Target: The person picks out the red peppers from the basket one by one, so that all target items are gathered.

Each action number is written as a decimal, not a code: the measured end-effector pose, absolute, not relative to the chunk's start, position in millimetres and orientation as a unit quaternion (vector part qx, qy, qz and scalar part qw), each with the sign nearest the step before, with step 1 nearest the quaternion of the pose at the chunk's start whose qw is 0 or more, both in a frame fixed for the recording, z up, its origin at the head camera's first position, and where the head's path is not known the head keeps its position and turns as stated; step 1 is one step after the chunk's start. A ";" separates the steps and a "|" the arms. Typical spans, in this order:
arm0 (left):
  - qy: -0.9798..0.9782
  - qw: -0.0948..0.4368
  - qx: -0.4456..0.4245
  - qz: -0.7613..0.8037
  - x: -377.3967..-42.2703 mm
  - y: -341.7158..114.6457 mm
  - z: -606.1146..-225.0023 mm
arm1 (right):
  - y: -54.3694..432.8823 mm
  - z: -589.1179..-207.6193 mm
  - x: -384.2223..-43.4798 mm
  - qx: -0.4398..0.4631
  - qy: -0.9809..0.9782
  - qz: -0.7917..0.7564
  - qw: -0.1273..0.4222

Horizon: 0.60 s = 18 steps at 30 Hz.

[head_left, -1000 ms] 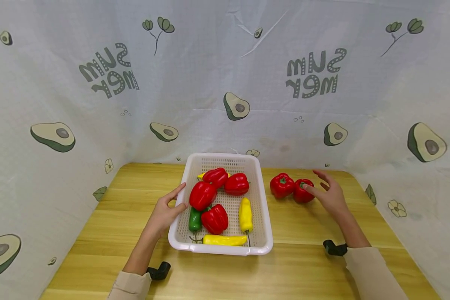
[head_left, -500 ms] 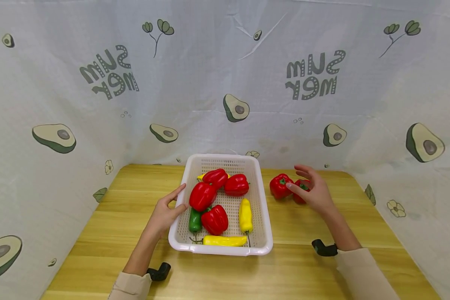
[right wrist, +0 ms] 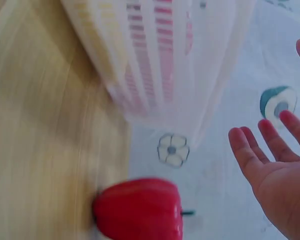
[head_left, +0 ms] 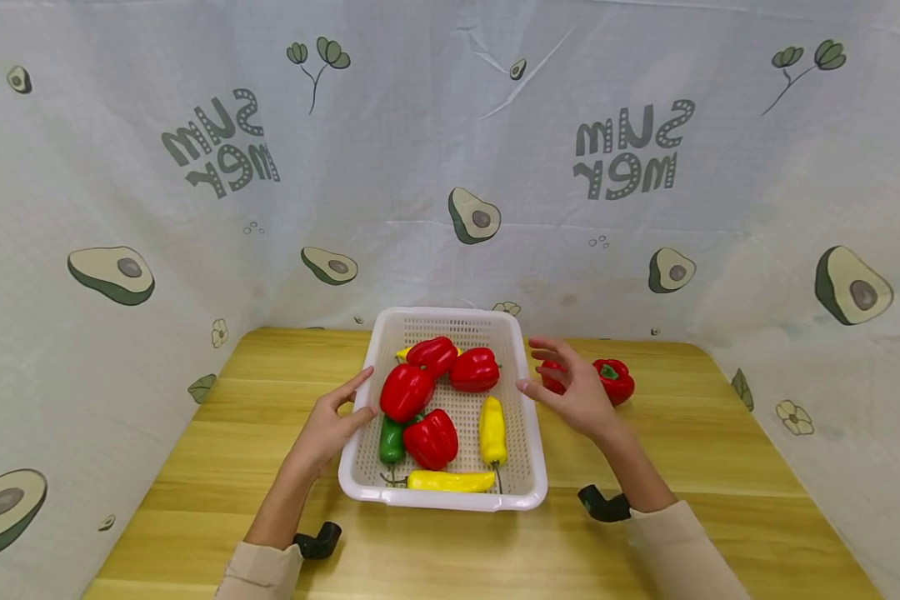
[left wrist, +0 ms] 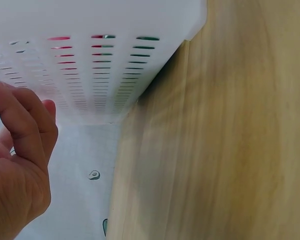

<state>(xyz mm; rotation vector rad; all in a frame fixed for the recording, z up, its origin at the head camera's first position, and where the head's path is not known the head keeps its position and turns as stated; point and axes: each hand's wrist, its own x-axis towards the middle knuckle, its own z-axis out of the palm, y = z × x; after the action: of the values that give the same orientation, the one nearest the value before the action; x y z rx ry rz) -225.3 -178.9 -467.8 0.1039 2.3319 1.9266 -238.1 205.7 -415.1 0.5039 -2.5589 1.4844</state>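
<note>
A white plastic basket (head_left: 534,492) sits on the table, holding several red bell peppers (head_left: 431,439), yellow peppers (head_left: 492,431) and a green pepper (head_left: 392,442). At its left rim, my left hand (head_left: 332,427) grips the edge, thumb over the rim and fingers along the outer wall. My right hand (head_left: 579,392) is at the right rim, fingers spread and holding nothing; the right wrist view shows it apart from the basket wall. Behind that hand, one red bell pepper (head_left: 552,377) is partly hidden, and another red bell pepper (head_left: 615,381) stands just right of it.
The wooden table (head_left: 217,467) extends around the basket on all sides. A pale curtain (head_left: 412,167) with avocado prints closes off the back and both sides. Each wrist wears a black camera mount (head_left: 603,505).
My right hand has moved left, from over the two loose red bell peppers to the basket's right rim. My left hand and the basket have stayed in place.
</note>
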 end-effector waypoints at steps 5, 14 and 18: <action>0.773 0.059 0.036 0.631 -225.1 -179.1 -467.9 | 181.7 -415.4 -236.0 0.195 -0.845 0.494 0.068; 0.770 0.052 0.031 0.635 -225.1 -176.9 -468.5 | 142.7 -421.8 -231.2 0.219 -0.838 0.499 -0.003; 0.767 0.054 0.032 0.639 -225.5 -176.5 -468.8 | 127.6 -424.4 -229.7 0.235 -0.840 0.489 -0.030</action>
<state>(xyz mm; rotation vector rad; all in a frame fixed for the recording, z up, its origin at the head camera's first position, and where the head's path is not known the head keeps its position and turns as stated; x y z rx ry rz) -225.5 -176.5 -468.8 0.0958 2.3296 1.9405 -229.7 127.6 -424.4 0.7516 -2.6890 1.5648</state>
